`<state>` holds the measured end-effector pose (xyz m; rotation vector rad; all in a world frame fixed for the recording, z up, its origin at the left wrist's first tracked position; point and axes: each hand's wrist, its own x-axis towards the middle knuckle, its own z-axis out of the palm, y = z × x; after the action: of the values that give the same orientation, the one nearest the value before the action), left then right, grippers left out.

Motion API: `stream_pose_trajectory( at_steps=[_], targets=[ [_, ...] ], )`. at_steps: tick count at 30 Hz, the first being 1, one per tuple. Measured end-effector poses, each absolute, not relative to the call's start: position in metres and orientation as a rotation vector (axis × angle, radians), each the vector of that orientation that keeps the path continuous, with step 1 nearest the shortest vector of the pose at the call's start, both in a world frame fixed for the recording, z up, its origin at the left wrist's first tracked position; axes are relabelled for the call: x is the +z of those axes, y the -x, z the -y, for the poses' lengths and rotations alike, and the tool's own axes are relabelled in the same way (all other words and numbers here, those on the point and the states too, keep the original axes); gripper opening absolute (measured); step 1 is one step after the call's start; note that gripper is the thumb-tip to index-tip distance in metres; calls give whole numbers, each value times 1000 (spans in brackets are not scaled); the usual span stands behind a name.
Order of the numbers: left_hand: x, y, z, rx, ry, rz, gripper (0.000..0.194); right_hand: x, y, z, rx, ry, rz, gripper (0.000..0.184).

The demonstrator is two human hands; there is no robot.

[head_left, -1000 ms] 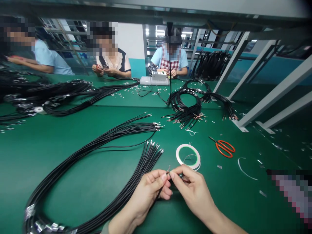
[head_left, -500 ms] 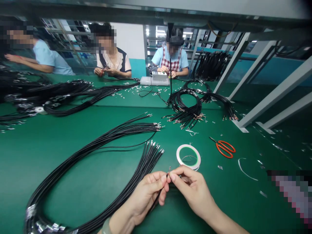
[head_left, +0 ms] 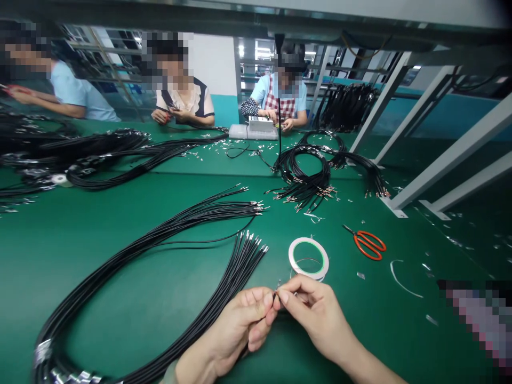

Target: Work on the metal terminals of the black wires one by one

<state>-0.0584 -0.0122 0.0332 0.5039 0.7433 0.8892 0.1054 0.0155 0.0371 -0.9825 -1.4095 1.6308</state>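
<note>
Low in the middle of the head view, my left hand (head_left: 244, 325) is closed on a thin black cable, most of which is hidden by the fingers. The cable's stripped end (head_left: 279, 285) pokes up between both thumbs. My right hand (head_left: 316, 309) pinches at that same end with thumb and forefinger; the small detail there is hard to make out. Just behind my right hand lies a roll of white tape (head_left: 293, 257) with a green inner ring. To the left, a curved bundle of black cables (head_left: 136, 253) stretches over the green table, its metal-tipped ends near my left hand.
Orange-handled scissors (head_left: 370, 245) lie right of the tape among scraps. Coiled black cables (head_left: 308, 170) sit farther back, beside grey metal posts (head_left: 424, 170). More cables (head_left: 108, 154) pile at the left. Three people work across the green table (head_left: 192, 186), one behind a white box (head_left: 261, 124).
Both hands stay together at the cable end and have shifted very slightly downward. My left fingers have curled a little, hiding more of the cable.
</note>
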Motion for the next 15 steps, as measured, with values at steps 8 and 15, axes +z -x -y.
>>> stream_pose_trajectory(
  at_steps=[8, 15],
  targets=[
    [28, 56, 16, 871, -528, -715, 25, 34, -100, -18, 1788, 977, 1192, 20],
    [29, 60, 11, 928, -842, -1006, 34, 31, -103, -26, 1450, 1197, 1121, 29]
  ],
)
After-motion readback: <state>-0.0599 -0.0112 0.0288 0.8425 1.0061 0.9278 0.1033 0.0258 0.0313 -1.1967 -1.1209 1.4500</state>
